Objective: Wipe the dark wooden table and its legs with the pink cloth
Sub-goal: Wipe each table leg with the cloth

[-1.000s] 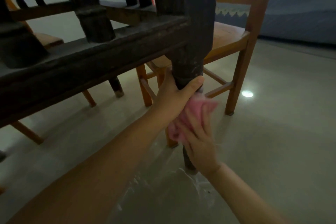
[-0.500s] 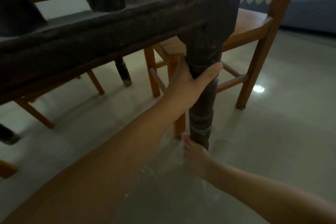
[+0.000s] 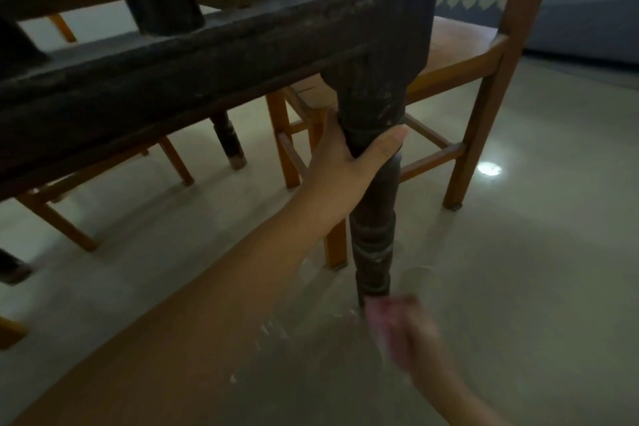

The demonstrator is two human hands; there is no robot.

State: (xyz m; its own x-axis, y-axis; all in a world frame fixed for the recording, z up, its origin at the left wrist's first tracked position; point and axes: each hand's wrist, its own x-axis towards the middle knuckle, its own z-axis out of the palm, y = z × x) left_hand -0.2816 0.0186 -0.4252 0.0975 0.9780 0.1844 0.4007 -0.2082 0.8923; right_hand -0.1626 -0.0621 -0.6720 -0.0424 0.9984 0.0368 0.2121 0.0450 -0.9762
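Note:
The dark wooden table's turned leg (image 3: 375,239) runs down the middle of the view from a heavy dark rail (image 3: 179,79). My left hand (image 3: 349,156) is wrapped around the leg's upper part, thumb across its front. My right hand (image 3: 408,335) is blurred at the foot of the leg, close to the floor, closed on the pink cloth (image 3: 382,311), of which only a pink patch shows by the leg's bottom.
A light wooden chair (image 3: 484,55) stands right behind the leg, its front leg (image 3: 335,245) beside it. More chair legs (image 3: 58,225) and another dark table leg (image 3: 228,138) lie to the left. The pale floor (image 3: 518,270) is open to the right.
My right hand with the cloth has slid down the leg from its middle to its foot, now sitting slightly right of it. My left hand keeps its grip higher up.

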